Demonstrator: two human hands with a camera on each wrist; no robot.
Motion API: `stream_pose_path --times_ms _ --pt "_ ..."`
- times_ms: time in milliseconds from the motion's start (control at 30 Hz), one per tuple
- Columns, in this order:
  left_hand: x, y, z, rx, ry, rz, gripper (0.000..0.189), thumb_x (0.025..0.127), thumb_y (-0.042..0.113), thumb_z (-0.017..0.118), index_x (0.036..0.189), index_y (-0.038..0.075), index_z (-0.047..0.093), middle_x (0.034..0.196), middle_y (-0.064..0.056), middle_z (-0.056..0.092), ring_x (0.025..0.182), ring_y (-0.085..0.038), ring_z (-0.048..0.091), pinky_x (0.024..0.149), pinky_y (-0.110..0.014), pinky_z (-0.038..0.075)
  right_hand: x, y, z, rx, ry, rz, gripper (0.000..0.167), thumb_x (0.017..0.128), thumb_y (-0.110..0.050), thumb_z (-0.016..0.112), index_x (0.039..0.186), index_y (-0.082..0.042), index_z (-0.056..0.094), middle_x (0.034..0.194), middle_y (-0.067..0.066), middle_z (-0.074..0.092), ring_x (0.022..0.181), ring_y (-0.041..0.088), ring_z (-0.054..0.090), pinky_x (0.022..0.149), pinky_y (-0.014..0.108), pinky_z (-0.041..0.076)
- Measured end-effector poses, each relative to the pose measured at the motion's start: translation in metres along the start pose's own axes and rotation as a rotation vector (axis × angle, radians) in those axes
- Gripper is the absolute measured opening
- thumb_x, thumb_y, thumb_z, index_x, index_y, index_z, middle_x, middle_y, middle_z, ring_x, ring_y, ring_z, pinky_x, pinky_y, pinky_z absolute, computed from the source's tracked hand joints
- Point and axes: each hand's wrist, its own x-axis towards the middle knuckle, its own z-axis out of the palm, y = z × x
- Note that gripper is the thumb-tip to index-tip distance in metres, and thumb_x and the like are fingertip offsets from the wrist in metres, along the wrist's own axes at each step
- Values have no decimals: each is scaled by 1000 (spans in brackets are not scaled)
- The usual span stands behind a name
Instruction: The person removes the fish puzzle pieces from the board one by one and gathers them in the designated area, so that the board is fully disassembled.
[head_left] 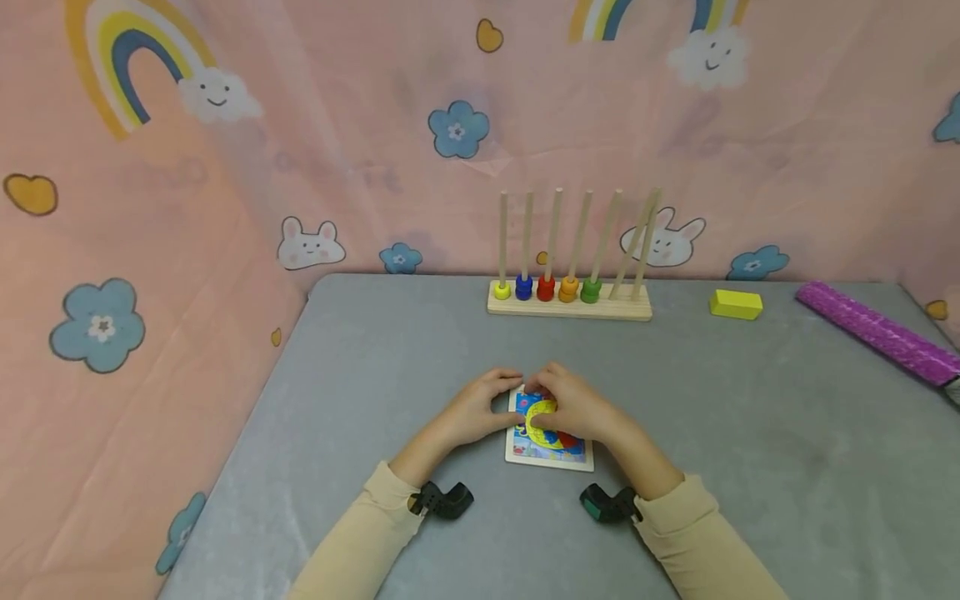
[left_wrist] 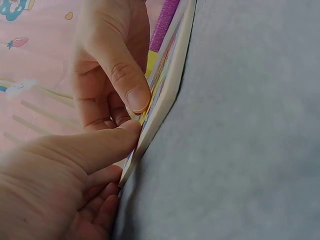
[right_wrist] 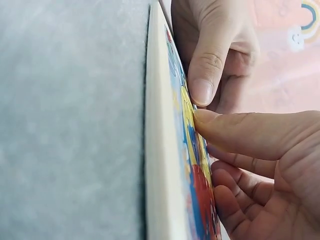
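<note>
A small framed jigsaw puzzle (head_left: 551,457) lies on the grey table, printed blue with a large yellow round shape and some red. My left hand (head_left: 474,408) holds it at its far left corner, thumb over the picture and fingers along the edge. From the right, my right hand (head_left: 576,406) reaches over it with bent fingers at the far edge and its thumb (right_wrist: 235,127) pressed on the yellow part. Both thumb tips nearly meet there, as the left wrist view shows beside the puzzle's pale rim (left_wrist: 167,102). The hands hide much of the picture's upper half.
Behind the puzzle stands a wooden peg rack (head_left: 570,308) with coloured beads on several pegs. A yellow block (head_left: 736,304) and a purple glittery roll (head_left: 873,329) lie to its right. A pink patterned cloth (head_left: 360,108) hangs along the back of the grey table (head_left: 360,350).
</note>
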Motion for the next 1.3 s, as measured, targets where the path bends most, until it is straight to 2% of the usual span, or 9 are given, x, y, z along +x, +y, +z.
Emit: stream_pose_path --times_ms 267,667,1100,1300 --pt "2 0 -2 24 -14 8 57 87 25 69 136 1 50 140 -9 48 132 -25 43 108 -41 37 1 -3 2 3 -1 40 34 82 -13 73 112 -5 62 107 8 52 97 21 51 90 44 47" --pt "2 1 -1 39 -17 -3 59 87 26 69 137 2 49 142 -7 47 133 -23 42 109 -39 37 2 1 3 99 -17 76 32 82 -11 72 111 -6 58 110 10 49 100 24 48 94 45 45" --pt "1 3 -2 35 -22 -15 59 87 25 69 137 2 49 142 -7 47 134 -23 41 110 -39 36 3 3 5 122 -17 64 33 82 -9 71 110 -5 55 108 11 47 97 24 47 89 42 44" --pt "1 2 -2 38 -20 -8 58 88 25 69 137 2 49 141 -8 47 134 -23 41 110 -39 36 2 3 6 156 -2 50 34 82 -8 71 112 -4 54 113 14 47 102 27 47 93 45 44"
